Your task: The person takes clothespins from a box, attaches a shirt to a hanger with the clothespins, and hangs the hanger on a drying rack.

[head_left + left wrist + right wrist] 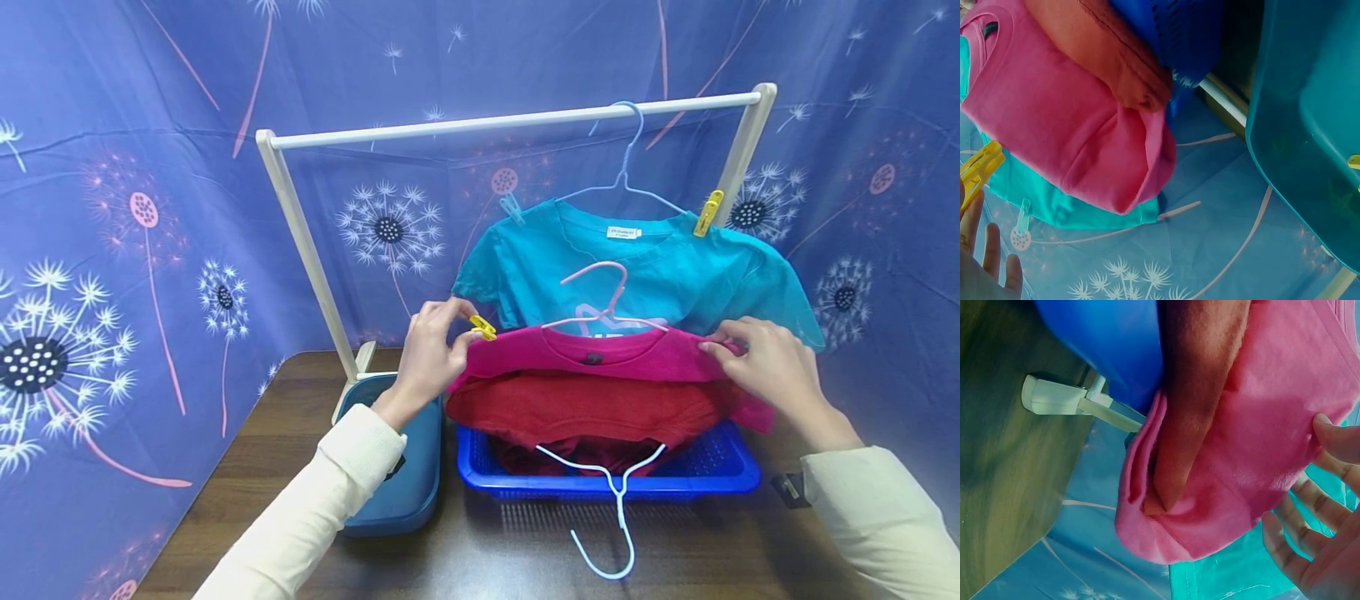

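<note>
My left hand [435, 354] pinches a yellow clothespin [483, 327] right at one shoulder of a magenta shirt [510, 357]. In the left wrist view the clothespin [982, 167] sits between thumb and fingers beside the shirt's edge. A pink hanger [618, 293] pokes up from the shirt's neckline, its hook apart from the rack. At the opposite shoulder, my right hand [772, 367] pinches the magenta cloth, thumb in front and fingers behind, as the right wrist view shows. Behind it hangs a turquoise shirt [675, 275] with a yellow clothespin [708, 213] and a pale blue clothespin [512, 209].
A wooden rack with a white rod [450, 127] carries the turquoise shirt on a blue hanger [627, 167]. A red shirt [585, 408] lies over a blue basket [607, 485], with a pale hanger [619, 500] jutting forward. At left stands a teal bin [397, 521] on the wooden table [247, 500].
</note>
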Demonstrator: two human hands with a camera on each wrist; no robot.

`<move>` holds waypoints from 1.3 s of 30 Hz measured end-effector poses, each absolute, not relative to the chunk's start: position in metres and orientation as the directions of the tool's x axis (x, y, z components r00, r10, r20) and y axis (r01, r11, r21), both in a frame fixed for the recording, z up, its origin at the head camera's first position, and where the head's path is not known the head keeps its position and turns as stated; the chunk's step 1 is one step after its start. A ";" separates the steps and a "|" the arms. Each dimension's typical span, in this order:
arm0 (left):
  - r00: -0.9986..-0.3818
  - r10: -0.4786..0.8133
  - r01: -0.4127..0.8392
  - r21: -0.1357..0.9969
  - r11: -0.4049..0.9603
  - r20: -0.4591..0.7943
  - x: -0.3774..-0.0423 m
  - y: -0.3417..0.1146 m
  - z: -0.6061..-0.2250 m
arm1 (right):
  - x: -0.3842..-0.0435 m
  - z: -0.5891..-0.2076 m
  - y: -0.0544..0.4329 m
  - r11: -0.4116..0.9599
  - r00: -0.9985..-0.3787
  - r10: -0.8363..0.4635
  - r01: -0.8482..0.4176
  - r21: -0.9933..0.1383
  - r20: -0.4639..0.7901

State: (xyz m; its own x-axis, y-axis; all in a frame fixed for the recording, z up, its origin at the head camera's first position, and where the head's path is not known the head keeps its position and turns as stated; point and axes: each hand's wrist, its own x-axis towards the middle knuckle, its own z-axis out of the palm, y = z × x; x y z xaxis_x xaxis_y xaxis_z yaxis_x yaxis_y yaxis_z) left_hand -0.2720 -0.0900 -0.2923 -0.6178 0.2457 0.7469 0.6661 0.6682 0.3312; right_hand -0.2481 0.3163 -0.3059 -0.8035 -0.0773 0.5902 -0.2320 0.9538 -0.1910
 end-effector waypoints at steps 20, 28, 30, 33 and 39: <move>-0.625 0.238 0.628 0.298 0.719 0.744 -0.280 -0.081 -0.303 | -0.247 -0.306 0.317 0.953 -0.806 -0.080 -0.234 -0.192 0.587; -0.626 0.242 0.623 0.289 0.727 0.741 -0.282 -0.079 -0.307 | -0.247 -0.307 0.317 0.953 -0.812 -0.078 -0.231 -0.196 0.579; -0.630 0.244 0.622 0.292 0.726 0.737 -0.282 -0.079 -0.308 | -0.248 -0.307 0.317 0.953 -0.817 -0.076 -0.228 -0.199 0.572; -0.638 0.250 0.624 0.299 0.722 0.728 -0.282 -0.079 -0.309 | -0.247 -0.307 0.317 0.954 -0.820 -0.074 -0.224 -0.201 0.567; -0.674 0.264 0.620 0.335 0.709 0.690 -0.280 -0.081 -0.310 | -0.246 -0.307 0.318 0.953 -0.818 -0.071 -0.224 -0.204 0.571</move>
